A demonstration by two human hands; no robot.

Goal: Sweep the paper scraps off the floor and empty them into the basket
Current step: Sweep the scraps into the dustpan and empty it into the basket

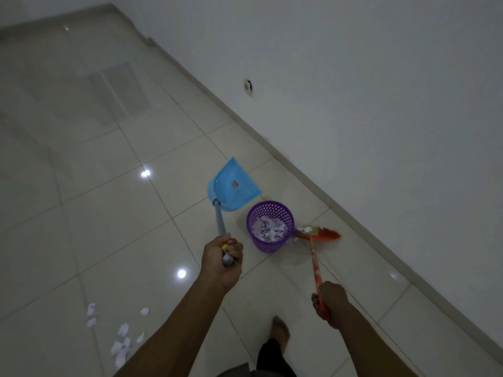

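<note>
A glossy tiled floor point(109, 213) runs to a plain white wall point(381, 77) on the right, with ceiling lights reflected in the tiles.

A loose cluster of paper scraps point(121, 346) lies on the floor at the near left, well apart from everything else. The purple basket point(269, 246) stands near the wall, and its bottom is already covered with a heap of torn paper. A couple of white bits sit just right of it, against the head of the orange broom point(318, 234), which rests on the floor touching the basket's right side.

The blue dustpan point(232, 186) is just beyond the basket on its far left, its tray facing the camera and looking nearly empty. I cannot tell whether it touches the floor.

The left hand point(221, 262) grips the end of the dustpan's long handle, fingers curled tightly round it. The right hand point(330, 300) grips the broom's handle the same way, fingers wrapped close.

A bare foot point(280, 330) shows between the arms, and a socket point(247, 87) sits low on the wall.

The task looks partly done: one load seems emptied, while the near-left cluster and the bits by the broom remain to be swept up.
</note>
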